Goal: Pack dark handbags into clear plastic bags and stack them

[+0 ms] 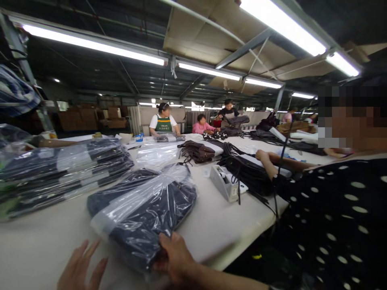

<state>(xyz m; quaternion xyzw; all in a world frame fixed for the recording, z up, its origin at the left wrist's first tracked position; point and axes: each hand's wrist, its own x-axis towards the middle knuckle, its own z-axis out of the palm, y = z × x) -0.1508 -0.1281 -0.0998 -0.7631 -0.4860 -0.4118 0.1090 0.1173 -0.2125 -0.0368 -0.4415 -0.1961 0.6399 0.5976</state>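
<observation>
A dark navy folded garment in a clear plastic bag lies on the pale table in front of me, with a white band across it under the shiny film. My right hand pinches the bag's near right corner between thumb and fingers. Just left of the bag's near edge, my left hand is raised with its fingers spread, holding nothing; it is slightly blurred. Behind the bag lies a sheaf of clear plastic bags.
Bagged dark garments are stacked at left. A grey tape dispenser stands right of centre, near dark corded garments. A co-worker in a polka-dot top reaches in from the right. Other people work across the table.
</observation>
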